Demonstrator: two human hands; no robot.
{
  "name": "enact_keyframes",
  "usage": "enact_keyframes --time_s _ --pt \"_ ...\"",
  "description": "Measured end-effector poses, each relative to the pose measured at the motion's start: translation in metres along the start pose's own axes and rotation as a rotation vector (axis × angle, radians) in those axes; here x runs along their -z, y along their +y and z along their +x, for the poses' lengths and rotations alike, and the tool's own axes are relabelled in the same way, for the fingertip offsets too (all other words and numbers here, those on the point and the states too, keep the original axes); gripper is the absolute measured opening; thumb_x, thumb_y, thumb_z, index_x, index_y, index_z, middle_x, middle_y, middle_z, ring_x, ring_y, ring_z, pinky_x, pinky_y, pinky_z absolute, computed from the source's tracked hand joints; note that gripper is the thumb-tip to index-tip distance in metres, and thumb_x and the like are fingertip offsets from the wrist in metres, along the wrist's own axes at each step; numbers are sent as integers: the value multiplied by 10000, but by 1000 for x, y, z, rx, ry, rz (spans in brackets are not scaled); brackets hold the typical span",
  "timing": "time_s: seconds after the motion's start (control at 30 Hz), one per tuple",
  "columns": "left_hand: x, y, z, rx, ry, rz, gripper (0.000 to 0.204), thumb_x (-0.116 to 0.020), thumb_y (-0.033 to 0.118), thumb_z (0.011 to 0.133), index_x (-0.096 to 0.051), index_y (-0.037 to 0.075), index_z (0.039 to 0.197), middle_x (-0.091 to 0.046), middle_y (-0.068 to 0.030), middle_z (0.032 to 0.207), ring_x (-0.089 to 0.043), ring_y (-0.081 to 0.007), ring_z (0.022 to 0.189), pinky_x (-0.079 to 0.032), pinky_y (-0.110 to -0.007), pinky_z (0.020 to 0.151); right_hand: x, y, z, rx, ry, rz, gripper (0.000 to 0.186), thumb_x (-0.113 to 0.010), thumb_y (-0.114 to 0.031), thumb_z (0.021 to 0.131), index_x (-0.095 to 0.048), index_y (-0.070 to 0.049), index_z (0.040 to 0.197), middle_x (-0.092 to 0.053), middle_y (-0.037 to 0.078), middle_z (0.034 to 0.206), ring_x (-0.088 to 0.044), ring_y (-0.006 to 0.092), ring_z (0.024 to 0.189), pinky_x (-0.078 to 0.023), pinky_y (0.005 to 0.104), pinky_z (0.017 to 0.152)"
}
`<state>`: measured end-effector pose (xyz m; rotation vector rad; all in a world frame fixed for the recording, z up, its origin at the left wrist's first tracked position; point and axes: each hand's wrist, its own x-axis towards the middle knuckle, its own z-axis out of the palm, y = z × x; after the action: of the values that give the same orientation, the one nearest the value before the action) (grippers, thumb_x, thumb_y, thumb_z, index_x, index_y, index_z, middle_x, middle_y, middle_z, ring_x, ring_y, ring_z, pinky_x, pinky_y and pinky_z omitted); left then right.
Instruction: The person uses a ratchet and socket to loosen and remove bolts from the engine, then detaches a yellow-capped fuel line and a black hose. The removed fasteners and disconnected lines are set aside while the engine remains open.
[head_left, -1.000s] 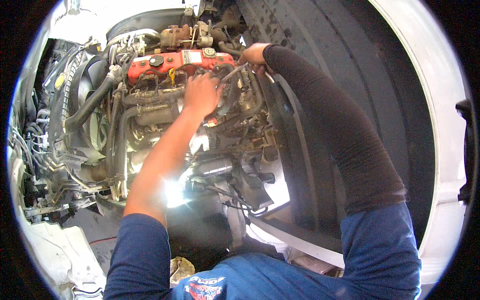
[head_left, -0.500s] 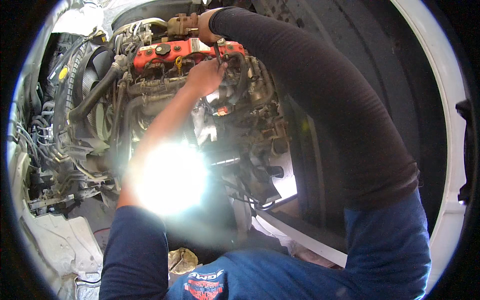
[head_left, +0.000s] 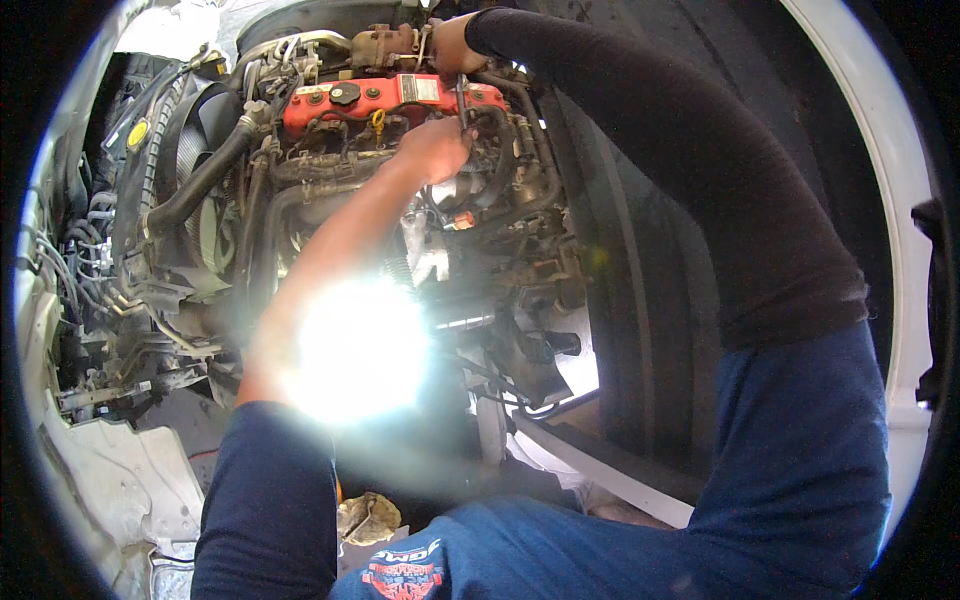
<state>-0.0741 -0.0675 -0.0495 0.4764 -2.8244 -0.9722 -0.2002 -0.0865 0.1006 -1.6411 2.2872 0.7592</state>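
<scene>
My left hand (head_left: 437,150) reaches up over the engine and is closed round the lower end of a slim dark tool handle (head_left: 461,98). The handle stands across the right part of the red engine cover (head_left: 385,98). At the tool's upper end is my right hand (head_left: 455,48), its fingers curled down behind the cover. What those fingers grip is hidden. Just left of my right hand sits a rusty brown metal housing (head_left: 385,46). A yellow dipstick ring (head_left: 378,120) shows left of my left hand.
Hoses (head_left: 205,180) and a radiator fan shroud (head_left: 190,130) lie to the left. An orange connector (head_left: 463,220) hangs below my left hand. A dark panel (head_left: 660,300) runs along the right. Bright glare (head_left: 360,350) hides part of my left forearm and the engine bay.
The engine bay has shifted slightly right in view. The tool handle stays in my left hand, and a little more of the rusty housing shows beside my right hand.
</scene>
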Motion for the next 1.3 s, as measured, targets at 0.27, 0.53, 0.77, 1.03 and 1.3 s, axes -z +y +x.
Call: enact_keyframes --time_s 0.27,0.53,0.77,1.03,1.3 --pt "1 12 -13 -94 -51 134 443 -477 385 1106 -563 49 1382 -741 -288 1131 -701 -499 1080 -548 -604 916 -30 16 -91 -246 -18 1289 221 -698 -254 1054 -645 -51 984 -471 -19 651 -400 53 477 -381 216 427" --pt "-21 -1 -11 -518 270 85 399 -617 213 969 -633 16 1316 -756 -228 1110 -734 -415 998 -552 -522 936 -83 -30 -75 -191 594 2518 277 -583 -229 1127 -519 -106 888 -453 -22 699 -384 88 550 -412 248 505" --pt "-26 -27 1 -341 58 110 451 -660 326 969 -609 145 1379 -764 -204 1128 -726 -429 1079 -569 -535 923 -89 -15 -95 -81 303 2642 333 -591 -141 1100 -451 -130 798 -428 -54 623 -320 63 498 -366 239 476" --pt "-8 8 -12 -176 -10 210 513 -488 467 1105 -565 91 1446 -738 -272 1202 -704 -477 1114 -543 -596 953 -87 49 -115 83 -322 1930 142 -681 -172 1038 -715 -46 1093 -473 -48 664 -387 53 509 -273 253 448" --pt "-5 0 -14 -255 15 111 431 -526 442 1100 -632 103 1344 -746 -256 1100 -687 -491 1079 -534 -596 919 -34 62 -94 411 189 168 551 -836 -410 806 -750 -71 1231 -790 174 1042 -779 292 929 -611 433 831"
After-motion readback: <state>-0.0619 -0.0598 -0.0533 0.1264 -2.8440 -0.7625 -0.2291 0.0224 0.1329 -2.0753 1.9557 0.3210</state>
